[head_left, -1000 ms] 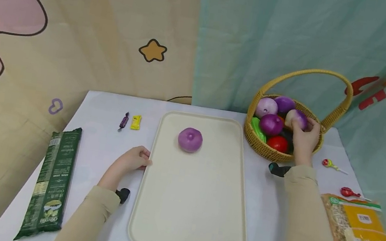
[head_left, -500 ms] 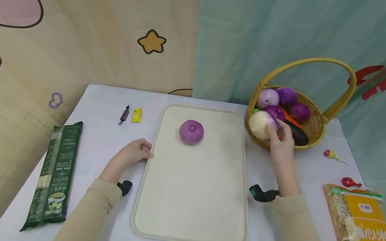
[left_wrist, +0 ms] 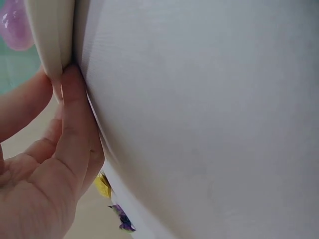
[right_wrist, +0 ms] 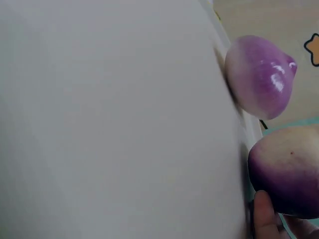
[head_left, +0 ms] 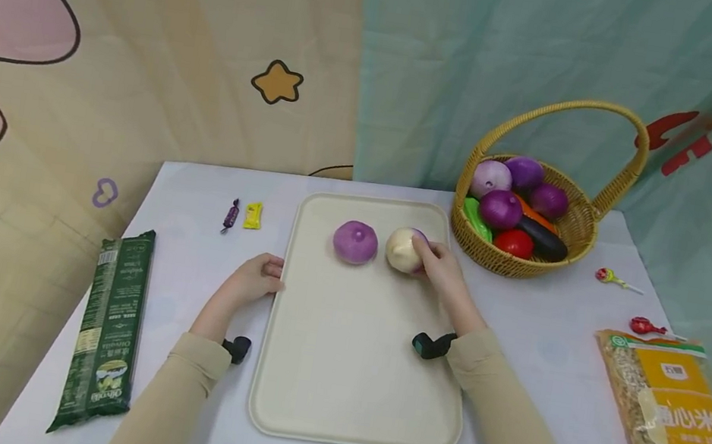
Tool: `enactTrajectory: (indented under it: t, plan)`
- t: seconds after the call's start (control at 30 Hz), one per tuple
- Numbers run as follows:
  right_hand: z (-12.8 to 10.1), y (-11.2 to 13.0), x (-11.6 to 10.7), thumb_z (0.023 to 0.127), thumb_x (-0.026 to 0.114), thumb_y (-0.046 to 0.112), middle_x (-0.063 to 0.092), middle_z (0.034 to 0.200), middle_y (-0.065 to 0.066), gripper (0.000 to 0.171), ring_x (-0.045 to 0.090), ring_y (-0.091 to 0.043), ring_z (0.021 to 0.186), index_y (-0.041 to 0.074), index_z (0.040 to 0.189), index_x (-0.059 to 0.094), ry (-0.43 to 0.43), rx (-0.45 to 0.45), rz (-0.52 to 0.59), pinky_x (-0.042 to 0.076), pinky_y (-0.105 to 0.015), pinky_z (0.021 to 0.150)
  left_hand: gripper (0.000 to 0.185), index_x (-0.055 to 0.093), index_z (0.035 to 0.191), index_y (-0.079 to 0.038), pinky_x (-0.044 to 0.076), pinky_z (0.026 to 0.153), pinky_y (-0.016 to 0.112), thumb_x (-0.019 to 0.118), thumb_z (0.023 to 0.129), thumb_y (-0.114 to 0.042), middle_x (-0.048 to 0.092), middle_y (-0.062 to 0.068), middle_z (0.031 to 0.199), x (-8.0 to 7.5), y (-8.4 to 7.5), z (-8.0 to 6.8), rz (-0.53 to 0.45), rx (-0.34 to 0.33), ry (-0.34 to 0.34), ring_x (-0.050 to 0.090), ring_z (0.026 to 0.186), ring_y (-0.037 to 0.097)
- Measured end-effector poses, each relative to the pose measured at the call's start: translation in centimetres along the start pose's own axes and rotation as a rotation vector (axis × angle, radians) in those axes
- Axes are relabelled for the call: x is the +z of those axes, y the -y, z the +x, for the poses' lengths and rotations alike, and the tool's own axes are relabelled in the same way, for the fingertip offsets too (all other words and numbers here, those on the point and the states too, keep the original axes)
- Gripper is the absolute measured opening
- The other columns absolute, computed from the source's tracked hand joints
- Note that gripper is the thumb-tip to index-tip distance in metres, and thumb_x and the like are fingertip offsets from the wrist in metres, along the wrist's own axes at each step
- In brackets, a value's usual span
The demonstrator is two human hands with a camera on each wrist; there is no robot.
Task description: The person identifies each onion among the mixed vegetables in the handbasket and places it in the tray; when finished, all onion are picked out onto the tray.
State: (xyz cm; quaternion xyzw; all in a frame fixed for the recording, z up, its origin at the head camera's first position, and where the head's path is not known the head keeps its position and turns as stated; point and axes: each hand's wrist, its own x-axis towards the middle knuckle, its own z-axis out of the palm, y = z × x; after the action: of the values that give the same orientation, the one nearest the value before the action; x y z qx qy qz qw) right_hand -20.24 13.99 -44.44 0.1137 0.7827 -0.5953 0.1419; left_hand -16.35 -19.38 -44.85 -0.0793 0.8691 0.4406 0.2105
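Note:
A cream-coloured tray (head_left: 363,361) lies on the white table, with a light purple onion (head_left: 356,243) near its far end. My left hand (head_left: 248,284) pinches the tray's left edge between thumb and fingers, as the left wrist view shows up close. Over the far right part of the tray, my right hand (head_left: 447,278) holds a cream-and-purple turnip (head_left: 403,250) just right of the onion. In the right wrist view the fingers (right_wrist: 264,211) press against the turnip's purple side (right_wrist: 286,184), low over the tray; whether it touches the tray I cannot tell.
A wicker basket (head_left: 495,262) with a tall handle holds onions, a tomato (head_left: 514,242), an eggplant (head_left: 541,240) and other vegetables. Two candies lie left of the tray. A green packet (head_left: 108,331) is far left; two lollipops and a yellow grain bag (head_left: 678,424) lie right.
My right hand has taken the turnip out of the basket and carried it left to the tray, beside the onion. My left hand stays at the tray's edge.

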Motion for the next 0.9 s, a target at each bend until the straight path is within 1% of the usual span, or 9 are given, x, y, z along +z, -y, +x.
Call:
enactTrajectory:
  t: [0.13, 0.2, 0.3, 0.43, 0.57, 0.67, 0.73, 0.83, 0.9]
  plan:
    - [0.8, -0.8, 0.4, 0.098, 0.044, 0.058, 0.058, 0.128, -0.022, 0.072, 0.057, -0.025, 0.108, -0.003, 0.136, 0.053, -0.071, -0.013, -0.064, 0.049, -0.034, 0.096, 0.048, 0.047, 0.138, 0.0, 0.051, 0.091, 0.035, 0.061, 0.093, -0.007, 0.058, 0.016, 0.119, 0.2, 0.0, 0.0, -0.016, -0.003, -0.006, 0.059, 0.103, 0.025]
    - [1.0, -1.1, 0.5, 0.099, 0.041, 0.058, 0.059, 0.125, -0.021, 0.071, 0.057, -0.024, 0.106, -0.002, 0.134, 0.055, -0.11, -0.027, -0.103, 0.048, -0.031, 0.091, 0.048, 0.047, 0.138, 0.0, 0.051, 0.09, 0.035, 0.062, 0.093, -0.006, 0.057, 0.017, 0.119, 0.2, 0.0, -0.1, -0.02, -0.002, -0.01, 0.059, 0.103, 0.024]
    - [1.3, -1.3, 0.6, 0.1, 0.038, 0.057, 0.059, 0.124, -0.021, 0.069, 0.057, -0.025, 0.104, 0.0, 0.136, 0.053, -0.138, -0.051, -0.116, 0.048, -0.031, 0.088, 0.048, 0.047, 0.138, 0.0, 0.05, 0.089, 0.034, 0.062, 0.092, -0.005, 0.057, 0.017, 0.118, 0.2, 0.0, -0.1, -0.021, -0.007, -0.015, 0.058, 0.102, 0.024]
    - [1.4, -1.4, 0.5, 0.1, 0.037, 0.056, 0.056, 0.126, -0.021, 0.068, 0.055, -0.029, 0.109, 0.001, 0.138, 0.049, -0.149, -0.069, -0.109, 0.048, -0.038, 0.095, 0.048, 0.047, 0.138, 0.0, 0.05, 0.09, 0.034, 0.062, 0.093, -0.006, 0.057, 0.016, 0.118, 0.2, -0.1, 0.0, -0.021, -0.008, -0.014, 0.058, 0.102, 0.024]
    - [1.1, -1.5, -0.1, 0.1, 0.035, 0.057, 0.05, 0.139, -0.022, 0.071, 0.05, -0.032, 0.124, 0.002, 0.143, 0.044, -0.158, -0.083, -0.151, 0.042, -0.044, 0.106, 0.048, 0.046, 0.139, -0.001, 0.049, 0.091, 0.036, 0.061, 0.093, -0.008, 0.058, 0.016, 0.119, 0.3, -0.1, 0.1, -0.013, -0.014, -0.004, 0.058, 0.103, 0.024]
    - [0.2, -1.4, -0.7, 0.101, 0.037, 0.055, 0.045, 0.147, -0.019, 0.07, 0.047, -0.032, 0.132, 0.003, 0.147, 0.04, -0.174, -0.116, -0.188, 0.04, -0.045, 0.11, 0.048, 0.046, 0.14, -0.001, 0.049, 0.091, 0.036, 0.061, 0.094, -0.008, 0.058, 0.017, 0.12, 0.2, -0.1, 0.0, 0.005, -0.022, 0.0, 0.058, 0.103, 0.024]
    - [-0.7, -0.9, -1.4, 0.101, 0.04, 0.052, 0.047, 0.146, -0.019, 0.066, 0.047, -0.033, 0.132, 0.003, 0.146, 0.042, -0.194, -0.149, -0.203, 0.04, -0.046, 0.11, 0.048, 0.046, 0.14, -0.001, 0.05, 0.09, 0.036, 0.061, 0.094, -0.008, 0.058, 0.017, 0.12, 0.1, 0.0, 0.0, 0.012, -0.025, 0.001, 0.058, 0.103, 0.025]
    - [-1.9, 0.0, -2.9, 0.101, 0.046, 0.045, 0.056, 0.138, -0.018, 0.056, 0.053, -0.032, 0.126, 0.004, 0.137, 0.052, -0.249, -0.22, -0.224, 0.043, -0.045, 0.106, 0.048, 0.046, 0.139, 0.0, 0.05, 0.09, 0.036, 0.061, 0.094, -0.007, 0.058, 0.018, 0.12, 0.0, -0.1, 0.0, 0.014, -0.019, -0.003, 0.058, 0.103, 0.025]
    - [-2.2, 0.6, -4.3, 0.1, 0.052, 0.041, 0.063, 0.129, -0.018, 0.049, 0.058, -0.031, 0.119, 0.003, 0.13, 0.059, -0.321, -0.289, -0.224, 0.047, -0.038, 0.1, 0.048, 0.045, 0.139, 0.001, 0.05, 0.09, 0.036, 0.061, 0.094, -0.007, 0.058, 0.018, 0.119, 0.0, 0.0, 0.1, 0.013, -0.014, 0.001, 0.058, 0.102, 0.025]
